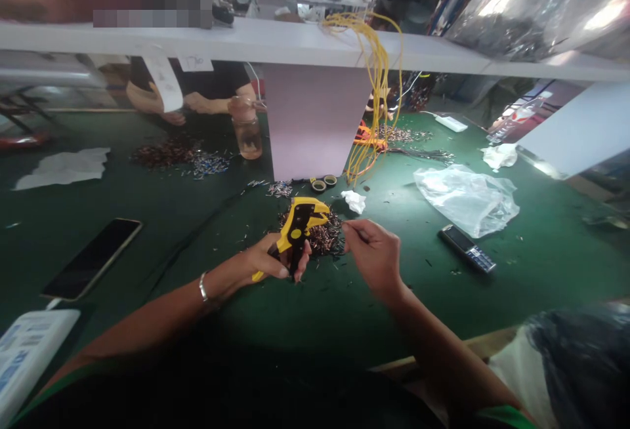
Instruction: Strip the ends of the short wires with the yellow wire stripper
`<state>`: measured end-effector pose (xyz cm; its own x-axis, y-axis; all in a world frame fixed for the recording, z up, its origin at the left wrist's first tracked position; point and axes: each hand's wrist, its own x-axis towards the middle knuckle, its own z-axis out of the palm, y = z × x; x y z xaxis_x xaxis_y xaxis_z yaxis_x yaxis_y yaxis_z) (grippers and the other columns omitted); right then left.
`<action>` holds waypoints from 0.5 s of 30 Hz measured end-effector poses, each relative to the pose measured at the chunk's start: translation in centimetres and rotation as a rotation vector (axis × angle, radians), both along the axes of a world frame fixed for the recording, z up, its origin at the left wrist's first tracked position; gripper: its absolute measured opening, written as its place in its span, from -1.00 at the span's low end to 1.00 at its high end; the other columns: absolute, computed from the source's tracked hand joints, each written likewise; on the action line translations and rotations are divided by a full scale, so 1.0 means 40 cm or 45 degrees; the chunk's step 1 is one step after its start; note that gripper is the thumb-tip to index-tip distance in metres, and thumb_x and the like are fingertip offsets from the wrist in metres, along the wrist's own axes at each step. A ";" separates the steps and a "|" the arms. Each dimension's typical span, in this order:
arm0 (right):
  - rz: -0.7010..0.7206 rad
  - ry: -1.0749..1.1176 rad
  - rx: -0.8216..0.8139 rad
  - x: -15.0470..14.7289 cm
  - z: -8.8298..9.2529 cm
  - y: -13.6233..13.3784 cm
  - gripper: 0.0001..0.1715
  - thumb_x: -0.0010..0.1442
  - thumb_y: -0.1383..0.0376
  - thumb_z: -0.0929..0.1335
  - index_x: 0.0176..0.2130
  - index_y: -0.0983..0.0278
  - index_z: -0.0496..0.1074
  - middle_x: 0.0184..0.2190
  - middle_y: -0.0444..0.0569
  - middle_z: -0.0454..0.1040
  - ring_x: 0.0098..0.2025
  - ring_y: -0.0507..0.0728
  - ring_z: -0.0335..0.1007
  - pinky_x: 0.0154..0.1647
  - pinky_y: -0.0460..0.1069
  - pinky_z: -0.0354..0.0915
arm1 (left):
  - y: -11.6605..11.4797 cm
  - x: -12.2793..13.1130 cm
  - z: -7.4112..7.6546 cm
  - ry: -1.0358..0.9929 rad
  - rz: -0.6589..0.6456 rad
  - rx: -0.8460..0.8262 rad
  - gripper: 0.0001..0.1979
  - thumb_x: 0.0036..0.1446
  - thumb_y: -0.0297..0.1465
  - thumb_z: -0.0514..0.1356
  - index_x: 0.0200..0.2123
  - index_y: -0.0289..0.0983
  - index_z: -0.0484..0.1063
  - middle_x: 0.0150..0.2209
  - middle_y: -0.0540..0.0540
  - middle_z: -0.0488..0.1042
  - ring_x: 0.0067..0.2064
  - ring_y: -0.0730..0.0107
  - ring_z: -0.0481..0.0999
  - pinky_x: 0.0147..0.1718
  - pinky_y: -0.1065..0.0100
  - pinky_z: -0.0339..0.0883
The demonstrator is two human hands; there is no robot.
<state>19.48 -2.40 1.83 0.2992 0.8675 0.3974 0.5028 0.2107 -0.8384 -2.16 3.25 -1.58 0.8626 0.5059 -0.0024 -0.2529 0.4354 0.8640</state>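
Observation:
My left hand [275, 257] is wrapped round the handles of a yellow and black wire stripper [298, 229], whose jaws point to the right. Just right of those jaws, the fingertips of my right hand [374, 252] are pinched together. Whatever they hold is too small to make out, perhaps a thin dark strand. Beneath and behind the tool lies a heap of short copper and dark wire bits [327, 235] on the green table [275, 330]. A crumpled white tissue [354, 202] rests beyond my right hand.
Yellow wires [377, 81] hang from the white shelf [236, 40]. Two tape rolls [319, 185] sit at the divider's foot. A smartphone [93, 258] lies left; a keypad phone [466, 248] and plastic bag [467, 199] lie right. Across the table are a bottle [247, 130] and another person's hands [197, 102].

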 end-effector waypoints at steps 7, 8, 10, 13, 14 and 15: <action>0.015 -0.089 0.032 -0.014 -0.002 0.003 -0.77 0.18 0.28 0.33 -0.41 0.29 0.55 -0.65 -0.17 0.41 -0.60 -0.01 0.25 -0.50 -0.07 0.24 | -0.004 0.003 -0.006 0.020 -0.005 0.005 -0.49 -0.27 -0.52 0.34 -0.12 -0.39 0.46 -0.31 -0.17 0.50 -0.34 0.26 0.48 -0.29 0.23 0.36; 0.016 -0.105 0.039 -0.015 -0.002 0.003 -0.77 0.19 0.28 0.32 -0.40 0.29 0.55 -0.63 -0.16 0.43 -0.59 -0.01 0.26 -0.49 -0.07 0.24 | -0.004 0.002 -0.008 0.019 -0.008 0.005 -0.49 -0.27 -0.52 0.33 -0.12 -0.39 0.46 -0.31 -0.17 0.51 -0.34 0.26 0.48 -0.29 0.23 0.36; 0.030 -0.124 0.049 -0.015 -0.004 0.002 -0.77 0.20 0.28 0.32 -0.38 0.28 0.56 -0.61 -0.15 0.45 -0.58 0.00 0.29 -0.47 -0.06 0.26 | -0.004 0.001 -0.011 0.019 -0.006 0.003 -0.49 -0.27 -0.52 0.33 -0.11 -0.38 0.47 -0.31 -0.17 0.51 -0.34 0.25 0.48 -0.29 0.22 0.36; 0.056 -0.117 0.052 -0.013 -0.006 -0.001 -0.77 0.22 0.29 0.29 -0.31 0.27 0.55 -0.58 -0.14 0.47 -0.55 0.01 0.33 -0.43 -0.05 0.29 | -0.004 0.001 -0.014 0.008 -0.018 -0.019 -0.49 -0.28 -0.52 0.33 -0.12 -0.38 0.47 -0.32 -0.17 0.51 -0.35 0.25 0.48 -0.30 0.21 0.37; 0.065 -0.107 0.054 -0.011 -0.007 -0.002 -0.77 0.23 0.30 0.29 -0.29 0.27 0.55 -0.57 -0.14 0.47 -0.55 0.01 0.34 -0.42 -0.05 0.30 | -0.003 0.001 -0.014 0.006 -0.026 -0.030 -0.49 -0.28 -0.52 0.33 -0.12 -0.38 0.47 -0.32 -0.17 0.51 -0.35 0.24 0.48 -0.30 0.21 0.37; 0.075 -0.094 0.057 -0.010 -0.008 -0.003 -0.77 0.24 0.31 0.28 -0.28 0.26 0.54 -0.57 -0.14 0.47 -0.54 0.02 0.35 -0.41 -0.04 0.32 | -0.002 0.001 -0.013 0.001 -0.033 -0.040 -0.49 -0.28 -0.52 0.32 -0.13 -0.38 0.47 -0.32 -0.17 0.51 -0.35 0.24 0.48 -0.30 0.21 0.37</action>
